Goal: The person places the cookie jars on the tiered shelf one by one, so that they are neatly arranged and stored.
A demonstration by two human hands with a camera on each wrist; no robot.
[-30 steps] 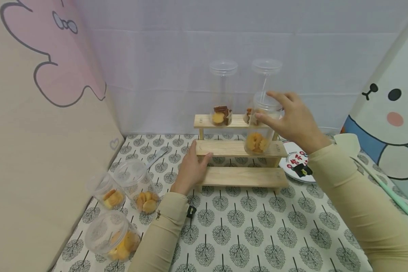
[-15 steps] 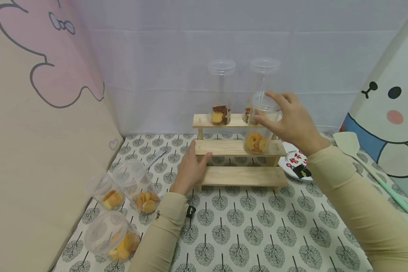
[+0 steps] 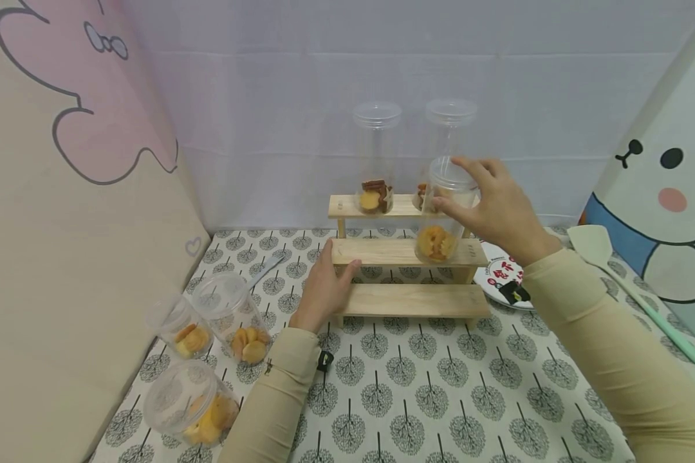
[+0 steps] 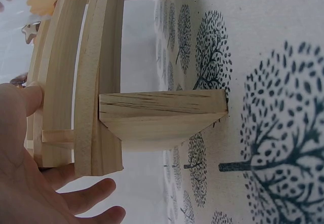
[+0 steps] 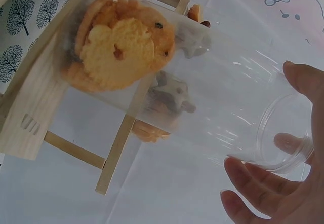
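Observation:
A three-tier wooden display rack [image 3: 405, 299] stands on the patterned tablecloth. My left hand [image 3: 326, 290] holds its left end; in the left wrist view the thumb [image 4: 31, 98] lies against the shelf edges, with other fingers by the board ends. My right hand [image 3: 500, 209] grips the upper part of a clear lidded jar [image 3: 436, 244] with ring-shaped cookies at its bottom. That jar stands upright at the right of the middle shelf. Behind it, a tall jar [image 3: 452, 113] on the top shelf is partly hidden. Another tall jar [image 3: 375, 193] with brown and yellow biscuits stands to its left.
Three lidded cookie jars, a wide one [image 3: 199, 408], a taller one [image 3: 237, 321] and a smaller one [image 3: 182, 328], stand at the left. A fork [image 3: 264, 270] lies behind them. At the right are a printed plate [image 3: 500, 273] and a green-handled spatula [image 3: 643, 296]. Cloth walls surround the table.

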